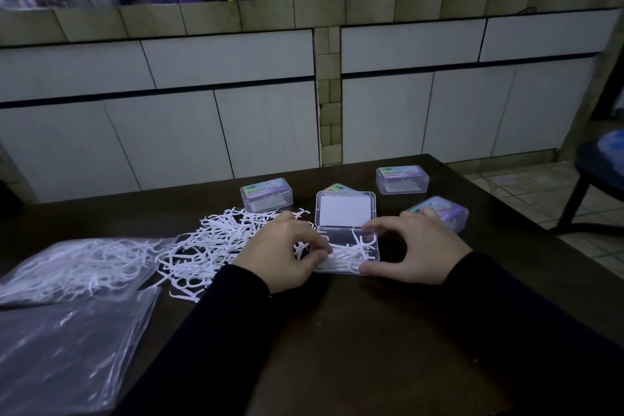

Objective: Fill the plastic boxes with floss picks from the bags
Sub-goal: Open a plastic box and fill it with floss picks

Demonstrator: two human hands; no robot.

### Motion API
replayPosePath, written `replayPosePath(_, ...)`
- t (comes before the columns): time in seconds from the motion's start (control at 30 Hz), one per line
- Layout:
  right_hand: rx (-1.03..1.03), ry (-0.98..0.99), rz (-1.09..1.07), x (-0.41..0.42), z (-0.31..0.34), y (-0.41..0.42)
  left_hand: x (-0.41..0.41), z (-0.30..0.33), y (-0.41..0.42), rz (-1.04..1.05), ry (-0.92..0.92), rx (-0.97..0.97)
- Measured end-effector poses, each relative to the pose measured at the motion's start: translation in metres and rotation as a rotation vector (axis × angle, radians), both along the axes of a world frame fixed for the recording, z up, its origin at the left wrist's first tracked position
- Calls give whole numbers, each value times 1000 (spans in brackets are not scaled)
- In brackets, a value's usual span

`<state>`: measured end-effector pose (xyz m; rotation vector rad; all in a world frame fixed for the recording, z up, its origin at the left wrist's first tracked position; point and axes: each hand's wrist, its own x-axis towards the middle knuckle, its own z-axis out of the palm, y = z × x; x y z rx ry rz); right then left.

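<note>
We see a dark table [354,331] w/ an open clear box [351,246] at centre, lid [345,211] tipped up on its far side, white card inside the lid. The box base holds some white picks [347,255]; one stands up near the right wall.

Our left hand [282,253] sits at the box's left edge, fingers curled, tips pinching picks at the near-left corner of the base. Our right hand [417,246] is on the box's right side: thumb [373,268] against the near-right corner, index finger reaching to the far-right rim, so it clamps the box from that side. Both arms are in black sleeves. The hands are apart, the box between them.

Left of the box is a loose pile [216,243] of picks on the table, touching the left hand. Further left lies a clear bag [77,267] w/ more picks inside, its mouth toward the pile. A second bag [64,355], flat, lies near-left; we can't tell what's in it.

Four closed boxes w/ coloured labels stand beyond: one far-left of the open box [266,194], one just behind the lid [337,188], mostly hidden, one far-right [401,179], one right [445,211], partly behind the right hand's fingers.

Behind the table: white cabinets [236,105] under a tiled ledge. A dark chair [594,179] at far right, on tile floor.
</note>
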<state>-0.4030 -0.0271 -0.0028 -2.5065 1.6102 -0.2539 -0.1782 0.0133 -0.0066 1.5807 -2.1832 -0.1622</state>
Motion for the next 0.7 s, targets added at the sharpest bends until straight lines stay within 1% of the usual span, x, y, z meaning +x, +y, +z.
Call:
replayPosePath(0.1, -5, 3, 5, 0, 0, 0, 6, -1, -1, -9, 51, -31)
replayPosePath(0.23, -3, 3, 14, 1, 1, 0, 6, 0, -1, 12, 52, -252)
replayPosePath(0.27, -1, 6, 14, 1, 2, 0, 5, 1, -1, 19, 56, -275)
replayPosePath(0.33, -1, 8, 16, 1, 2, 0, -1, 1, 0, 13, 32, -247)
replayPosePath(0.4, -5, 8, 20, 1, 3, 0, -10, -2, -1, -23, -36, -192)
replayPosePath(0.47, -12, 11, 24, 1, 3, 1, -20, -4, -5, -65, -70, -183)
replayPosePath(0.57, -12, 10, 27, 2, 4, 2, -29, -3, -10, -102, -74, -151)
replayPosePath(0.7, -30, 12, 37, 1, 4, 3, -32, -1, -15, -60, -42, 12)
